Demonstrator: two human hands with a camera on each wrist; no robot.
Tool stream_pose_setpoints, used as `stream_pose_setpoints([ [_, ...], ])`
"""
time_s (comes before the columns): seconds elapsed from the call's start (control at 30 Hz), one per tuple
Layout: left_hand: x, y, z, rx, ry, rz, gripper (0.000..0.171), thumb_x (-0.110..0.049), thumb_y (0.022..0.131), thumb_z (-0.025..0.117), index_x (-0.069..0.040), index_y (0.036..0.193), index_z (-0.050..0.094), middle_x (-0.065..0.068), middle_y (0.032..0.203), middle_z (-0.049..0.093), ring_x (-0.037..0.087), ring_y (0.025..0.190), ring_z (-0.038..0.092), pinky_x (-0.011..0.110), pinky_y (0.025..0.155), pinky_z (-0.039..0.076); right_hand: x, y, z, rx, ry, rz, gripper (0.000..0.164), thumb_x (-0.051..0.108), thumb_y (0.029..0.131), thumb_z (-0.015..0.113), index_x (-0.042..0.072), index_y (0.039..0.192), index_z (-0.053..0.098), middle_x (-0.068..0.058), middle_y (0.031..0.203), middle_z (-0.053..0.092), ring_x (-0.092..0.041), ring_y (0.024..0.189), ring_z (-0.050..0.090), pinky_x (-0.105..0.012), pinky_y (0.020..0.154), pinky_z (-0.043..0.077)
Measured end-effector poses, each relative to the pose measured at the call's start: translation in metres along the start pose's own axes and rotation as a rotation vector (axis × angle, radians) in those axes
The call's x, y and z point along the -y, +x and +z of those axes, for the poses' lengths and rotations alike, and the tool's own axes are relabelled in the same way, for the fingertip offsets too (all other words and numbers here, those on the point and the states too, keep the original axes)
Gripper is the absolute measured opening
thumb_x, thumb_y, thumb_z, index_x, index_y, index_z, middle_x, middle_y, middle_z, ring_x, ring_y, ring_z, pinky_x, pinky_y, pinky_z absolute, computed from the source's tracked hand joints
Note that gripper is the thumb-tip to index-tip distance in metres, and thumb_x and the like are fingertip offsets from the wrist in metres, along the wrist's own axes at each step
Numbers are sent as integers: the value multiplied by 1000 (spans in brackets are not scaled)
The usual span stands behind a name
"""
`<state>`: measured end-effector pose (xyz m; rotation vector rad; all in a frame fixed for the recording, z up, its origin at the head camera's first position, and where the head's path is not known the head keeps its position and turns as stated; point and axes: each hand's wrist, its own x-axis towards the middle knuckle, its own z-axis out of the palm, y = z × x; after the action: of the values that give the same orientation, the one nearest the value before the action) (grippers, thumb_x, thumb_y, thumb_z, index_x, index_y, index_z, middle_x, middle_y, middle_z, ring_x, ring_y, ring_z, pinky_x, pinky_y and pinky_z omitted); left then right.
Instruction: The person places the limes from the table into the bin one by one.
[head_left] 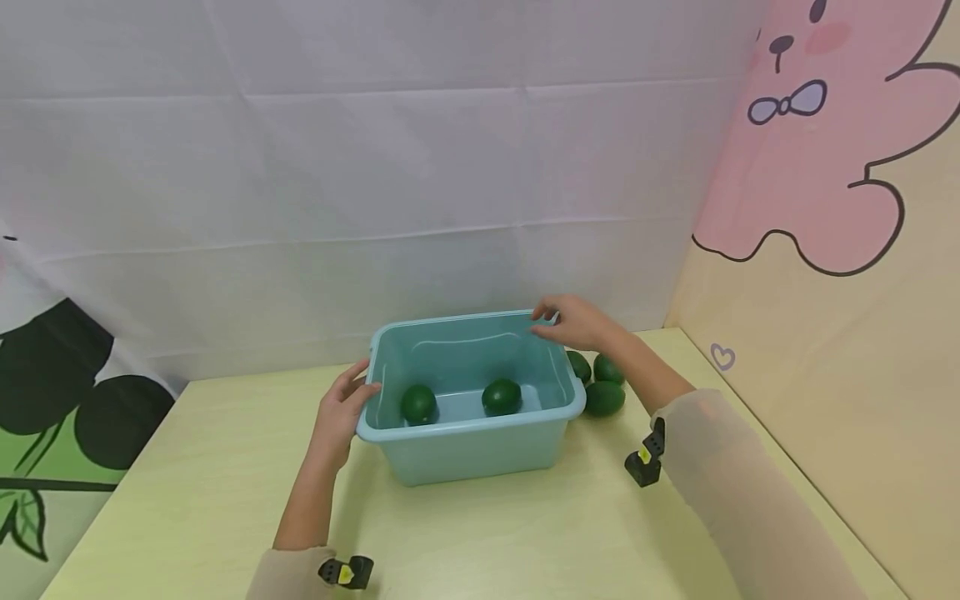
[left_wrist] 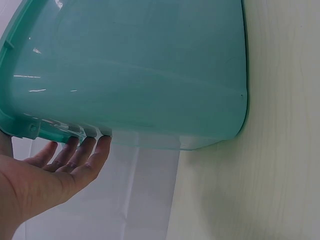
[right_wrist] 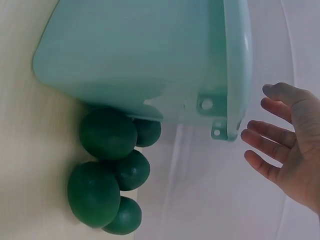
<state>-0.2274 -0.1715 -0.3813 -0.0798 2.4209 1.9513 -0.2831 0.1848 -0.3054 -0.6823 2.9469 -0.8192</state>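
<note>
A light blue plastic storage bin (head_left: 472, 454) stands on the table, with one smooth dark green oval fruit (head_left: 418, 404) at its inner left and another green fruit (head_left: 502, 397) right of the middle. At the bin's left end my left hand (head_left: 341, 417) grips the rim, thumb on top; in the left wrist view its fingers (left_wrist: 82, 156) lie against the outer wall below. My right hand (head_left: 576, 323) hovers by the back right corner. In the right wrist view, its loosely bent fingers (right_wrist: 272, 132) stand apart from the rim, holding nothing.
Several more green fruits (right_wrist: 93, 194) are bunched on the table just outside the bin's right end, below my right forearm. A white cloth (head_left: 337, 183) hangs behind the table (head_left: 202, 475). Along the right side rises a cream wall (head_left: 840, 375) with a pink bear drawing.
</note>
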Motion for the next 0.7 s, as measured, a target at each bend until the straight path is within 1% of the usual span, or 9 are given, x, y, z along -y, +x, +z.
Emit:
stream_pose_setpoints([
  [0.3,2,1,0,-5,10,-2,55,-24,96,48,-19,147,29,15,144,39,33,126,45,37,92,45,-19,-12,-9,-40,-1,62,29,26,92,56,4,111,62,-17,112,62,-32,102,60,-45,86,48],
  [0.47,3,2,0,-4,6,3,55,-24,96,48,-18,147,29,15,145,39,33,126,44,41,95,44,-33,-18,-11,-57,-10,72,28,24,92,55,3,110,62,-19,111,62,-34,101,60,-47,86,48],
  [0.7,3,2,0,-4,1,2,55,-25,96,49,-18,147,30,15,144,40,32,125,45,36,91,45,-56,-28,-11,-79,-29,83,27,21,91,55,1,108,63,-22,108,63,-36,99,61,-48,85,48],
])
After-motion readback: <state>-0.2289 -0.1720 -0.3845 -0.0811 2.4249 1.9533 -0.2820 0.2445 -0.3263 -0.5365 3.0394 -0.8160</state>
